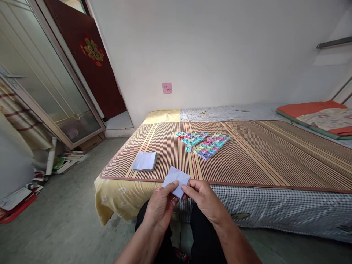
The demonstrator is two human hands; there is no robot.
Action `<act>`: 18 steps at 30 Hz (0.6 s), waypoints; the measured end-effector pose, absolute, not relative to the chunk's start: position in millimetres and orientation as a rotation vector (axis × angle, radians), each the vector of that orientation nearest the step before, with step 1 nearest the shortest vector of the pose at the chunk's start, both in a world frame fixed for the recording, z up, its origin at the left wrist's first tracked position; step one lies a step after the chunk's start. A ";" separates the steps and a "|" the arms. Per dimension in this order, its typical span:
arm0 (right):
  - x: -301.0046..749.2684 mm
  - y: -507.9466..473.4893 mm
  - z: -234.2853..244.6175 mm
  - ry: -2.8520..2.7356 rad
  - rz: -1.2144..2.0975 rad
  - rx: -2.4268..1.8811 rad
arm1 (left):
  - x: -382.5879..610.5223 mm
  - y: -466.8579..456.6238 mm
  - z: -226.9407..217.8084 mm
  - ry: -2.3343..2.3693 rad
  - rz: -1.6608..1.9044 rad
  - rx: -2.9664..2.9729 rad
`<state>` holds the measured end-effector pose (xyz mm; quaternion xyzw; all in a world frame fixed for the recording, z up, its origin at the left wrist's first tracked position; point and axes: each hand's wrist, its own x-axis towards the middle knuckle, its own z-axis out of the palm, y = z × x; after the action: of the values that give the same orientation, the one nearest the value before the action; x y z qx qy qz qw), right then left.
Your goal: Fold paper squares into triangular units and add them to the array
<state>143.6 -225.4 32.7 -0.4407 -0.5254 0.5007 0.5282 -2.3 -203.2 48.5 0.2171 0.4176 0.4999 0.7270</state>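
Observation:
A sheet of lavender paper point(176, 176) with crease lines is held between both hands just over the bed's front edge. My left hand point(162, 203) pinches its left side, thumb on top and fingers beneath. On the right side, my right hand point(202, 198) grips the same sheet between thumb and fingers. To the left on the mat lies a stack of pale square paper point(144, 161). Farther back sit two groups of folded multicoloured paper pieces point(191, 138), point(211, 145), with one small turquoise folded piece point(188, 149) near them.
A striped bamboo mat point(247, 157) covers the bed, over yellow and checked cloths. Folded orange bedding point(310, 112) lies at the right. A pink note point(167, 88) is on the white wall. Books point(67, 161) rest on the floor at left, beside a glass door point(52, 66).

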 end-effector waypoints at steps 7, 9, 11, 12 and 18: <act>137.9 -226.8 27.5 -1.224 1.234 -1.052 | -0.9 -204.8 48.3 0.915 1.191 0.524; 135.4 -226.4 26.8 -1.257 1.183 -1.064 | -0.5 -205.6 48.1 0.902 1.225 0.571; 133.4 -226.2 27.3 -1.275 1.158 -1.069 | -0.3 -206.7 47.8 0.890 1.259 0.625; 132.8 -226.1 27.9 -1.269 1.161 -1.061 | -0.3 -207.5 47.6 0.888 1.277 0.649; 133.7 -225.1 31.8 -1.159 1.130 -1.011 | -2.3 -214.6 46.1 0.834 1.283 0.960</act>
<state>133.7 -225.1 31.8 -0.4324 -0.4954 0.4831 0.5782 -2.3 -214.6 46.1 0.4173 0.3628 0.5577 0.6191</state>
